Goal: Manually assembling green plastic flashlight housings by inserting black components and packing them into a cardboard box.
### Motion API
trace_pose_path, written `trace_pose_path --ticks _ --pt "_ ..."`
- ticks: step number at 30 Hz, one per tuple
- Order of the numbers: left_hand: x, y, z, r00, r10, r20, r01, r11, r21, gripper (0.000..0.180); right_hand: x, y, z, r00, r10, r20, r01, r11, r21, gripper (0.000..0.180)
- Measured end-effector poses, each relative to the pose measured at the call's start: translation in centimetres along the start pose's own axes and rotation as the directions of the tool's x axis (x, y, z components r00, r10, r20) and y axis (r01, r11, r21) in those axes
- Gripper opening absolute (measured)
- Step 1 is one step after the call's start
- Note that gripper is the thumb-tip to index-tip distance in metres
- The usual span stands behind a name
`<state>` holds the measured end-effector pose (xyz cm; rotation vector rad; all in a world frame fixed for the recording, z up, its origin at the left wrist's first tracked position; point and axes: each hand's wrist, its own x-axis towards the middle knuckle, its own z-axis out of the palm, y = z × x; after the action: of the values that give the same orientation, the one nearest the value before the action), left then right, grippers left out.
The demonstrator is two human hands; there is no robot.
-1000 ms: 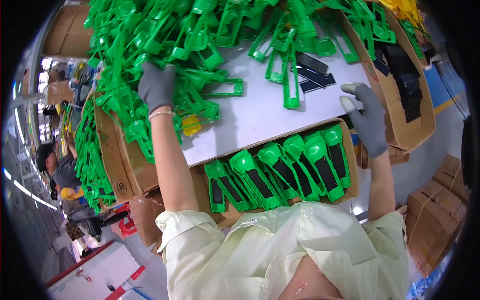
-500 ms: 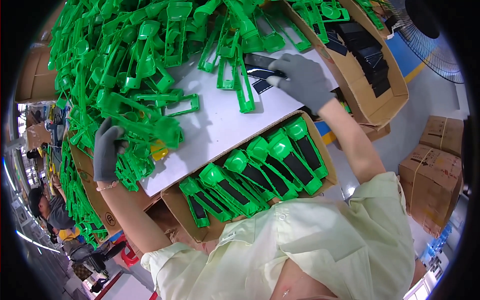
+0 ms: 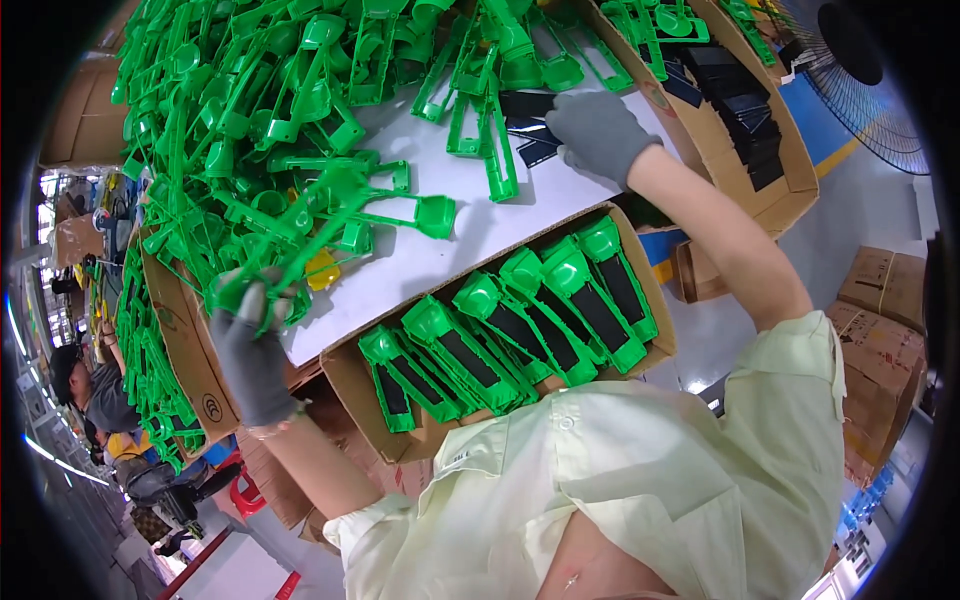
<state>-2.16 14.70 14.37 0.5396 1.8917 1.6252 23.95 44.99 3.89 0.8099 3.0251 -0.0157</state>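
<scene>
Item: left grip, at table's near left corner, frame in it.
Beyond left grip: heap of frames, on table.
Left of it: side carton.
Right of it, nearer than right grip: front carton, filled frames inside.
Immediately left of right grip: loose panels, on table.
Right of it: panel carton; farther right, fan.

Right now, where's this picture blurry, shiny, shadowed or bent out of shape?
Head view: the green frame at the left hand is smeared, probably by motion; head view: glossy highlights on the packed green pieces; head view: soft shadows on the white tabletop; head view: the fan looks stretched near the dark fisheye border.
</scene>
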Motion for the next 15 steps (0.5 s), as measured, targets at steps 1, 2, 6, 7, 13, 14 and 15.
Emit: trace_pose_path --ticks 1,2,6,7,13,14,15 --pt "-0.7 -1.2 0.5 0.999 -0.002 0.047 0.007 0.995 -0.104 0.027 0.9 -0.2 -0.4 0.994 -0.047 0.103 0.055 0.995 -0.082 0.017" --pt "-1.4 -2.0 1.0 0.995 0.0 0.095 0.019 0.978 -0.207 0.028 1.4 -0.5 -0.7 0.975 -0.084 0.208 0.117 0.981 -0.156 0.014" --pt "-4.3 -3.8 2.8 0.998 -0.046 0.037 0.055 0.96 -0.273 0.035 -0.4 -0.9 0.5 0.997 -0.074 0.012 0.075 0.993 -0.09 0.015" --pt "-5.0 -4.3 3.1 0.997 -0.055 0.052 0.069 0.951 -0.301 0.037 -0.9 -0.6 1.2 0.998 -0.055 -0.008 0.053 0.992 -0.115 0.016" --pt "-7.4 -6.4 6.8 0.958 -0.232 0.171 0.274 0.917 -0.29 0.031 -5.8 1.1 -2.5 0.932 0.316 -0.18 -0.164 0.807 0.568 0.026" --pt "-7.5 -6.8 7.4 0.943 -0.258 0.211 0.314 0.901 -0.299 0.03 -6.4 -0.7 -5.2 0.946 0.307 -0.102 -0.132 0.654 0.745 0.029" --pt "-7.6 -6.9 7.8 0.927 -0.262 0.267 0.344 0.878 -0.333 0.03 -7.2 -3.1 -7.4 0.957 0.289 -0.024 -0.117 0.461 0.88 0.031"
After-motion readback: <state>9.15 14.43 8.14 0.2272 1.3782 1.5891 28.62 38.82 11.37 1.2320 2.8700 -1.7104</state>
